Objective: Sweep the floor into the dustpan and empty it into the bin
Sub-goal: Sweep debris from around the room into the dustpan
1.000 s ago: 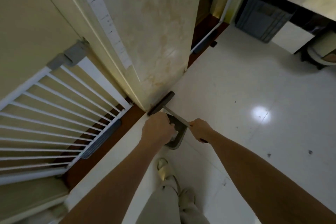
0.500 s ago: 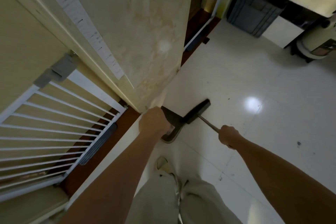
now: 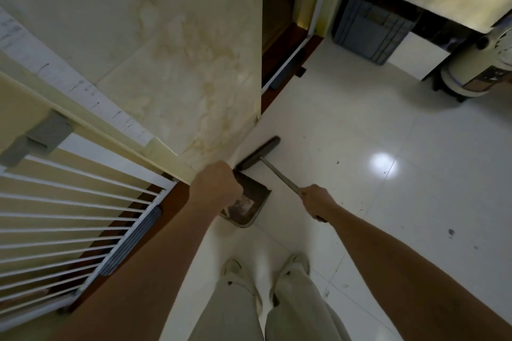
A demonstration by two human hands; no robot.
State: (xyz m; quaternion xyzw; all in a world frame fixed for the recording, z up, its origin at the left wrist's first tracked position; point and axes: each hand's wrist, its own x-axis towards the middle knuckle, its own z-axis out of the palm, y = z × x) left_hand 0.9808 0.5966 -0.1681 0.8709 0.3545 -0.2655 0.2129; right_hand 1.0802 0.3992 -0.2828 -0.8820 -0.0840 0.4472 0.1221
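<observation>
Gripping dark, dusty dustpan [image 3: 250, 203], left hand [image 3: 217, 188]

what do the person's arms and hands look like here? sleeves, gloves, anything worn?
Both forearms are bare right up to the frame edge: no sleeves show. Left hand and right hand are ungloved, with no watch, ring or band visible. Lower down, light beige trousers and pale shoes.

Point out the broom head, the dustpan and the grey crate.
broom head [image 3: 258, 155]: head view, middle of the dark bar by the wall.
dustpan [image 3: 250, 206]: head view, inner floor of the pan, right of the left hand.
grey crate [image 3: 370, 29]: head view, its ribbed front wall.
</observation>
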